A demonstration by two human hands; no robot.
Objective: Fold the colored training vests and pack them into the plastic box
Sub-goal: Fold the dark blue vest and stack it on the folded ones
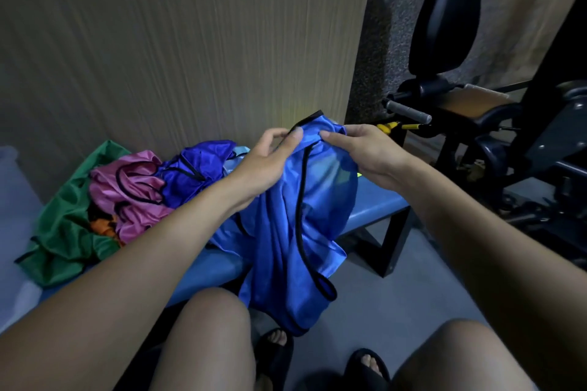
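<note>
A blue bench (374, 209) carries a heap of green (60, 232), pink (133, 190) and purple vests (193, 168).

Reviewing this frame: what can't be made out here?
- Plastic box: not in the head view.
- Orange vest: mostly buried under the pink vest and green vest.
- Blue vest held by left hand and right hand: lower part bunched, front or back unclear.
- Bench: far side covered by vests.

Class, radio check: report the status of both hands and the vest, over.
Left hand and right hand pinch blue vest top, unfolded. Vest pile waits on bench. Box unseen.
</note>
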